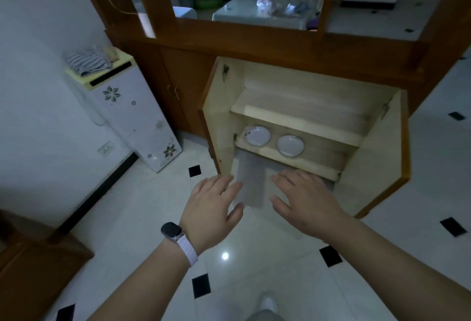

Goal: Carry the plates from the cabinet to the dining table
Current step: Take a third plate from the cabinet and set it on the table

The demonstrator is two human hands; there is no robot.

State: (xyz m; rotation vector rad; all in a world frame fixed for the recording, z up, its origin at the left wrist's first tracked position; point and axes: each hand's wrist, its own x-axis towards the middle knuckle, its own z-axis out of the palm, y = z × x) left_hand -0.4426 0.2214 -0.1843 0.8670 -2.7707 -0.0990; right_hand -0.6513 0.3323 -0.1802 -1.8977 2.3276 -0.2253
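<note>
Two white plates sit side by side on the middle shelf [300, 151] of the open cabinet [300, 83]. The left plate [257, 136] has a small dark floral mark near its upper rim; the right plate [290, 145] has a thin dark edge and a faint mark at its upper right. They lie flat, close together but not touching, toward the left half of the shelf. The shelf above them is bare pale wood.

Both cabinet doors stand swung wide: the left door [219, 122] shows its pale inner face with hinges, and the right door [377, 157] angles out toward the floor. Below the cabinet's bottom edge a grey mat [251, 183] lies on the glossy white tiled floor [254, 244], which is set with small black diamond inserts.

The left hand [209, 212] and the right hand [304, 203] reach forward, palms down, in front of the cabinet's lower opening and well short of the plates. Each grip is apart, fingers spread and holding nothing. The left wrist wears a dark-faced watch [171, 231] on a white band.

To the left, a white floral-patterned unit [132, 119] stands against the wall with folded striped cloth [88, 62] on top. Above the cabinet, through the wooden frame, a white table [260, 15] shows blurred items.
</note>
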